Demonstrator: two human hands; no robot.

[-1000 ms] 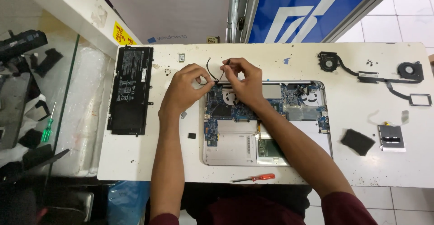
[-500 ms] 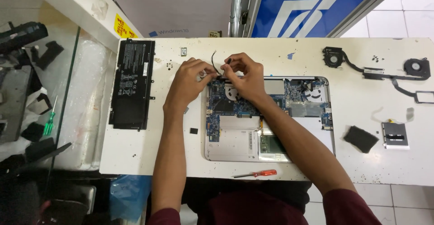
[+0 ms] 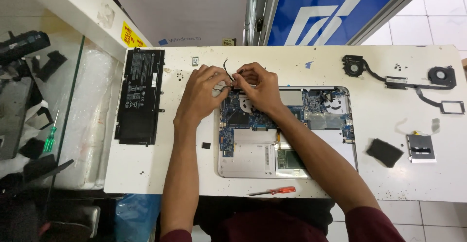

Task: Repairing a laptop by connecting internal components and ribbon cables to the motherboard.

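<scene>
An opened silver laptop base [image 3: 253,162] with a blue circuit board [image 3: 228,120] lies on the white table [image 3: 146,169]. My left hand [image 3: 199,94] and my right hand [image 3: 258,86] meet over its top left corner. Both pinch thin black wires [image 3: 226,69] that loop up from the board there. What lies under my fingers is hidden.
A flat black battery [image 3: 141,94] lies at the left. A red-handled screwdriver [image 3: 275,191] rests near the front edge. Two fans with a heat pipe [image 3: 404,81], a black pad [image 3: 384,152] and a small silver part [image 3: 421,147] sit at the right. A green screwdriver [image 3: 51,137] lies on the left shelf.
Both hands stay at the laptop's top left corner, shifting only slightly on the wires. The camera view drifted a little.
</scene>
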